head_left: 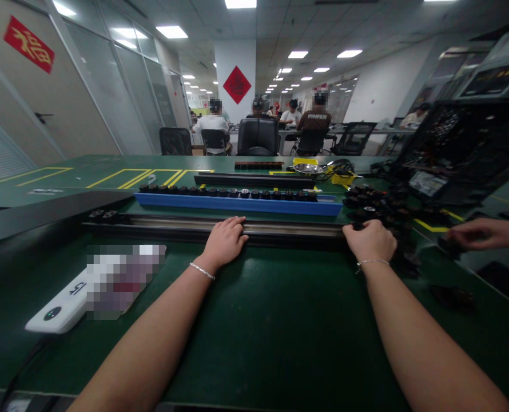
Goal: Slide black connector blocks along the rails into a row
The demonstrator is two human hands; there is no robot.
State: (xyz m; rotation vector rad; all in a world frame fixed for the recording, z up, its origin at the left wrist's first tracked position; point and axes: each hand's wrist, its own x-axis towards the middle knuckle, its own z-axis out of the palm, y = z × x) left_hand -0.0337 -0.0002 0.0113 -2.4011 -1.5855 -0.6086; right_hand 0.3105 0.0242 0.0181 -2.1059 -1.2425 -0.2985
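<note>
A long black channel rail (280, 230) with a pale inner strip lies across the green table in front of me. My left hand (225, 240) rests on the middle of this rail, its fingers stretched over it. At the rail's right end, my right hand (371, 239) is closed with thumb and fingers together; whatever is between them is hidden. Small black parts (104, 215) sit in the rail's left end. Behind it, a blue rail (237, 203) carries a row of similar black parts (220, 192).
A heap of black parts (372, 203) lies right of the rails. Another person's hand (473, 233) holds a dark part there. A white device (61, 309) with a cable lies left. Farther back are a dark rail (254, 180) and a metal dish (308, 168).
</note>
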